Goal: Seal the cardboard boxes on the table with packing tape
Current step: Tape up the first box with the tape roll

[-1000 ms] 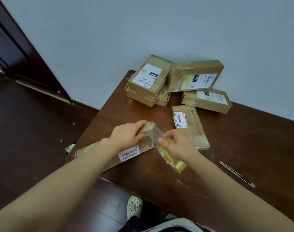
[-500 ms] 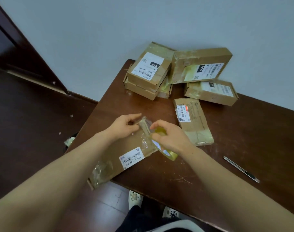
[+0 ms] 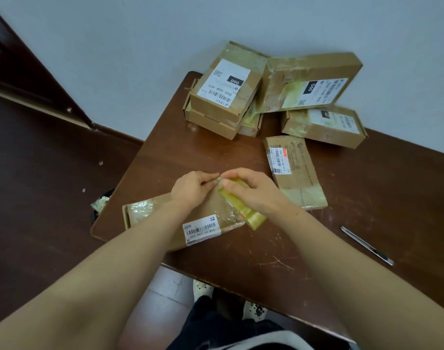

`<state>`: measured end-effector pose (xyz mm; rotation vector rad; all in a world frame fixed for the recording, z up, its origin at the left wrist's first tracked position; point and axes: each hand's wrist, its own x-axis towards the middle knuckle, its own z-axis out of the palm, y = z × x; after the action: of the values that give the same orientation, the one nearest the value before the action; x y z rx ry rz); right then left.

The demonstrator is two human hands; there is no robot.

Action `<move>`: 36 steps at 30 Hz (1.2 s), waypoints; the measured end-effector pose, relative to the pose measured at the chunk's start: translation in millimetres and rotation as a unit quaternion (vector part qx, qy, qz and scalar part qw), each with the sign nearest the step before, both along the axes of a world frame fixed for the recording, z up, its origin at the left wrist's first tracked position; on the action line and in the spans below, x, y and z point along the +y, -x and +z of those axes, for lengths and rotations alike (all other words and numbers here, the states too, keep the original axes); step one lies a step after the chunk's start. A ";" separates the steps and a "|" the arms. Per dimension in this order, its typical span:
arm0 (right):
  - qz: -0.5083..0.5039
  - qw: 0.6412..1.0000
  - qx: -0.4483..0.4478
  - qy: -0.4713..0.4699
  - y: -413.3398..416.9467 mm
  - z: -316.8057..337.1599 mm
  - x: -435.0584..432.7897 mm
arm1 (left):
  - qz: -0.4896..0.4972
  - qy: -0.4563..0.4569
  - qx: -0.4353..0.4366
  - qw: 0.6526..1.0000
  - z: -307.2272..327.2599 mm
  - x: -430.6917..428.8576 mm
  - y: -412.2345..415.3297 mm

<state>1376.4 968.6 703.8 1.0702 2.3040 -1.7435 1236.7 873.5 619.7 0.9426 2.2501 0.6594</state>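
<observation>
- While your left hand [image 3: 193, 192] pinches the loose tape end at the far edge of the flat cardboard box [image 3: 162, 218], your right hand [image 3: 256, 192] grips the yellowish packing tape roll [image 3: 251, 215]. Both hands are closed on tape, with their fingertips almost touching.
- Box location: near left corner of the surface [image 3: 190, 157], under your hands.
- Progress: glossy tape shows at both ends of this box. The strip in hand appears neither pressed down nor cut, so treat the box as part-sealed.
- The stacked boxes [image 3: 215, 117] at the far corner and the second flat box [image 3: 299, 178] carry shiny tape and look finished. Hidden faces cannot be checked.
- A cutter [image 3: 367, 246] lies well apart to your right, untouched.
- Legible text: the near label [image 3: 202, 229] reads "602 402 12 815". The top stacked label [image 3: 226, 83] reads "060" and "060 06B A05". Other print is too small to read.
</observation>
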 end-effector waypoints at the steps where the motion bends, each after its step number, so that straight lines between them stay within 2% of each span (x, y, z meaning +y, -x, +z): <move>1: -0.014 1.000 -0.009 0.015 -1.9 0.4 -1.4 | 0.009 0.009 0.006 1.000 -0.2 1.5 -1.2; 5: -0.071 0.994 -0.005 0.081 -7.4 7.8 -7.1 | 0.041 0.023 0.012 0.999 0.4 7.2 -4.7; 9: -0.019 0.998 -0.048 -0.034 -26.0 6.8 -14.0 | 0.081 0.029 -0.007 0.996 0.4 8.1 -4.3; 15: -0.051 0.993 -0.106 -0.021 -71.5 -9.7 -36.0 | 0.097 0.023 -0.021 0.995 -0.6 8.8 -5.4; 22: -0.041 0.985 -0.167 0.002 -73.0 -22.7 -43.5 | 0.106 0.026 -0.040 0.993 0.9 9.6 -5.5; 29: 0.016 0.972 -0.232 -0.026 -64.8 -25.1 -40.1 | 0.104 0.030 -0.053 0.993 1.4 10.2 -3.5; 36: 0.022 0.967 -0.253 -0.012 -57.3 -28.9 -38.1 | 0.072 0.035 0.000 0.997 3.6 12.4 -8.7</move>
<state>1433.7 930.5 674.9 1.2753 2.0103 -1.2403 1245.3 885.9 623.3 0.7526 2.3400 0.6387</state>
